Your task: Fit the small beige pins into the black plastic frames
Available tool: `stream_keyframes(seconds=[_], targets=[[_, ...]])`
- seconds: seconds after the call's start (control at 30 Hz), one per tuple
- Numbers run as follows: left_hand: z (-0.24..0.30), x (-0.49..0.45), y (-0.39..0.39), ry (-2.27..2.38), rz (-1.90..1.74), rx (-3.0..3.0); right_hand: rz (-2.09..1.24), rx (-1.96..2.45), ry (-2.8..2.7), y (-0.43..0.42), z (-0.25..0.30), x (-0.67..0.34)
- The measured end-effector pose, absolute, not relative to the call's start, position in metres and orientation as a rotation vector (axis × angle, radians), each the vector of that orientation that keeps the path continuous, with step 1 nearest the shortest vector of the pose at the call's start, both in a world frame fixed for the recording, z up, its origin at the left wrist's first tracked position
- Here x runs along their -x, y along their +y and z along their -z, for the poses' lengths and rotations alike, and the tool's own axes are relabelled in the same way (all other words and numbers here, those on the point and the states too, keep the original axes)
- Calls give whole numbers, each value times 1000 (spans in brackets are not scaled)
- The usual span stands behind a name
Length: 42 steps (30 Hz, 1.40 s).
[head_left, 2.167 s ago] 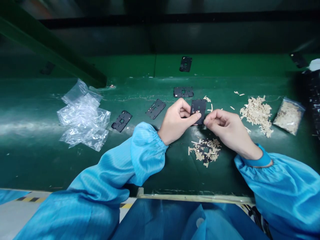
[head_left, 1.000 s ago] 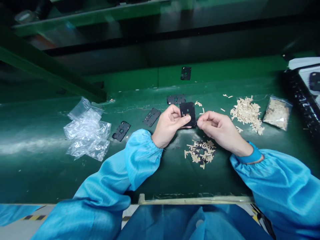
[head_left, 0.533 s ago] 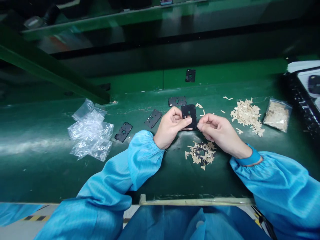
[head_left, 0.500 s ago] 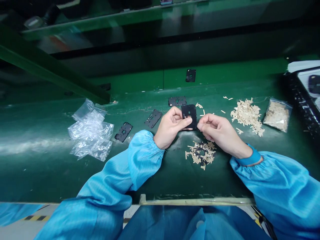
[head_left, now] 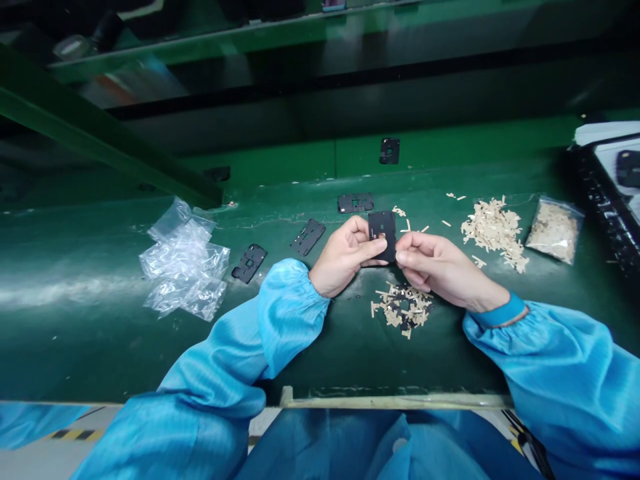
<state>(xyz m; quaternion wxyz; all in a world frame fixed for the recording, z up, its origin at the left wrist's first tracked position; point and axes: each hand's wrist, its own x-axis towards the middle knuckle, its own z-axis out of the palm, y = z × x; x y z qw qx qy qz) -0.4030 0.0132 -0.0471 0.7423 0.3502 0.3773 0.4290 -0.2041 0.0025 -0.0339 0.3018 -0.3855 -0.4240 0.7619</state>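
The left hand point(head_left: 346, 257) holds the plate point(head_left: 382, 230) near the centre of the frame, thumb upon its face. The right hand point(head_left: 399, 256) has its fingertips narrow at the plate's right edge; I cannot tell if they pinch something. The plate looks thin, so a steady hold and gentle fingers seem best. Just below lies the mixed heap point(head_left: 405, 308); at right, the pale pile point(head_left: 494, 230).

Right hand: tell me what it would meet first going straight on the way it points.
The black plate held in the left hand; its edge is beside the right fingertips, though contact is unclear.
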Motion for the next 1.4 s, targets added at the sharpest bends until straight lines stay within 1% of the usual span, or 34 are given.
stream_keyframes(seconds=[0.27, 0.43, 0.67, 0.9, 1.0, 1.23, 1.4], targets=[[45, 401, 10, 832, -954, -783, -2063, 957, -929, 2, 32, 207], [47, 399, 9, 826, -1030, -741, -2027, 927, -942, 2, 32, 208], [48, 397, 9, 762, -989, -623, -1984, 912, -972, 1, 33, 209], [43, 398, 9, 796, -972, -568, -1994, 883, -1002, -1, 37, 210], [44, 399, 9, 836, -979, -602, -1947, 910, -971, 0, 37, 209], [45, 399, 7, 907, -1016, -643, -1716, 1016, -1023, 3, 37, 206], [45, 399, 7, 913, -1028, -724, -1832, 1006, -932, 5, 36, 204]])
